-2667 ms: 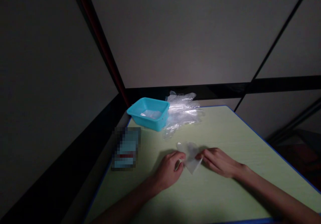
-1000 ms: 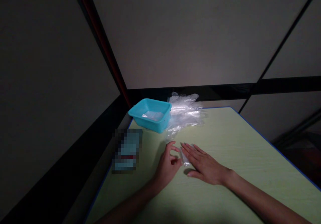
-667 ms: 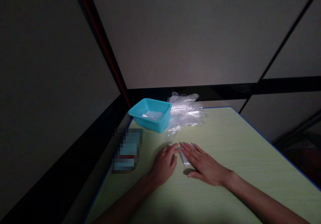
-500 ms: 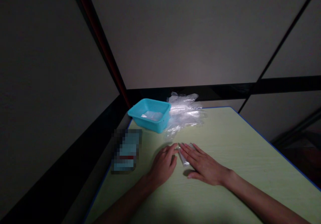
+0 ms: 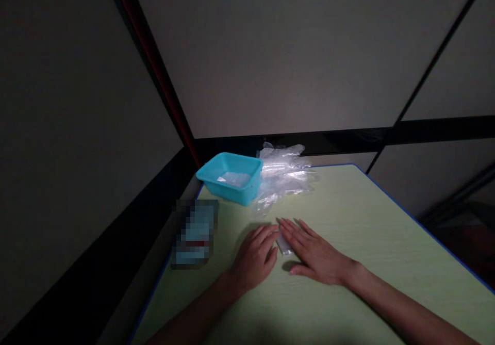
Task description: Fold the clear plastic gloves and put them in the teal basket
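A small folded piece of clear plastic (image 5: 285, 245) lies on the pale green table (image 5: 371, 221), partly covered by my right hand (image 5: 315, 255). That hand rests flat on it with the fingers stretched out and the thumb apart. My left hand (image 5: 255, 257) is at the left edge of the plastic, its fingers slightly bent and the fingertips touching or very near it. The thumb of my left hand is apart from the fingers. How much plastic lies under my right fingers is hidden.
A blue plastic basket (image 5: 247, 195) with folded clear plastic inside stands at the back left. Right beside it lies a loose pile of clear plastic gloves (image 5: 284, 172). A blurred-out flat object (image 5: 197, 231) is at the table's left edge. Wall panels rise behind the table.
My left hand has shifted slightly right, its fingers now reaching closer over the plastic's left edge. My right hand has barely moved and stays flat on the plastic.
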The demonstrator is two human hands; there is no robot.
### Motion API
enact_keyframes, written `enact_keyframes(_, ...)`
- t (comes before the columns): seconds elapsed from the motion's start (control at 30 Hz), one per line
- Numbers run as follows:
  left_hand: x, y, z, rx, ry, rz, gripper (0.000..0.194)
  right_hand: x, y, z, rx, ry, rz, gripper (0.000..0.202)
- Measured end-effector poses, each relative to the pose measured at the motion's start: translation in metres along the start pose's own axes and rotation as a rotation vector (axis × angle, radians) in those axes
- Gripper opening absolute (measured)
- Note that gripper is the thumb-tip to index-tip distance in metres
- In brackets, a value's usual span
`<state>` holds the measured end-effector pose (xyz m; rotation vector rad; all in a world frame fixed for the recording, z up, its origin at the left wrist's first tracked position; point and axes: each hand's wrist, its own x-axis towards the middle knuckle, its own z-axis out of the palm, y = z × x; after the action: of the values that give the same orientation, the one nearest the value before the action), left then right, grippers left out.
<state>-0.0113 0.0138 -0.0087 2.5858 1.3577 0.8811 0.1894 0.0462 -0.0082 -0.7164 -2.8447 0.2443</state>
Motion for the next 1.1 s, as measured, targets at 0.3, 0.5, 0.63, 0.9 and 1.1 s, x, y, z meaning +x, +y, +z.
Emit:
enact_keyframes(0.3,-0.004,0.009,-0.004,0.133,-0.307,0.173,0.053,-0.002,-0.001,0.002,-0.047,-0.004,0.064,0.079)
enact_keyframes(0.5,-0.005,0.004,-0.008,0.134,-0.444,0.15,0.061,-0.002,0.0,0.005,-0.063,0.014,0.06,0.081)
enact_keyframes(0.63,-0.004,0.001,-0.013,0.112,-0.523,0.155,0.069,-0.003,0.0,0.006,-0.068,0.026,0.058,0.08)
enact_keyframes(0.9,-0.004,-0.009,-0.019,0.033,-0.539,0.176,0.063,-0.003,0.001,0.008,-0.076,0.014,0.078,0.081)
enact_keyframes(1.1,-0.002,-0.009,-0.017,-0.02,-0.518,0.155,0.061,-0.004,0.004,0.009,-0.037,0.005,0.094,0.079)
